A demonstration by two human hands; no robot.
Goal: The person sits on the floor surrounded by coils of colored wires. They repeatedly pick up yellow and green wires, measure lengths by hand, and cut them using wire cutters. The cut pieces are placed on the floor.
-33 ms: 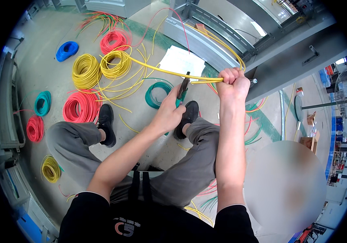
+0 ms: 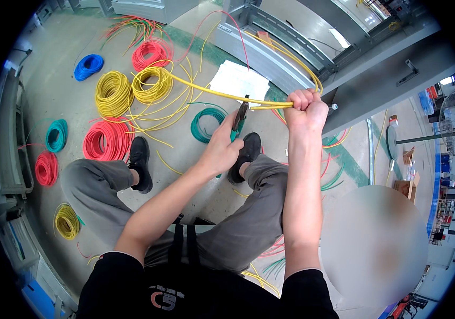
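Right grip [image 2: 307, 110] encloses yellow wires [image 2: 267, 102] extending leftward.

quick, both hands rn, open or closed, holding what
Left hand: closed, holding the pliers.
Right hand: closed, gripping yellow wires.

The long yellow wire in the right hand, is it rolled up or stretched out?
Stretched out there: between the yellow coil and the right hand, the yellow wire curves gently without loops.
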